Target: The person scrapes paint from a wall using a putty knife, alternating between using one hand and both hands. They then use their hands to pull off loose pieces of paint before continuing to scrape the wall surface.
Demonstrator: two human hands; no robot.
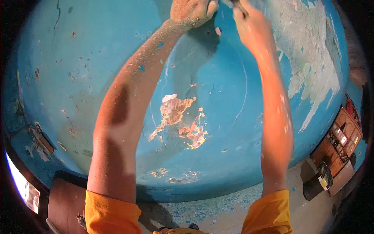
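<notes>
Both my arms reach up along a blue painted wall [210,156]. My left hand [193,11] is at the top edge of the view, against the wall, with its fingers curled; what they hold, if anything, is hidden. Just to its right, my right hand [251,23] is closed around the dark handle of a tool that looks like a scraper [235,3], mostly cut off by the frame. A loose paint chip [218,31] shows below the hands. Flecks of blue paint stick to my left forearm.
Bare grey plaster [307,46] shows at the upper right, and a peeled patch [173,111] lies lower down. Paint chips [218,202] litter the floor at the wall's foot. A black bucket [314,187] and a wooden cabinet [339,136] stand right; a brown panel [66,202] is lower left.
</notes>
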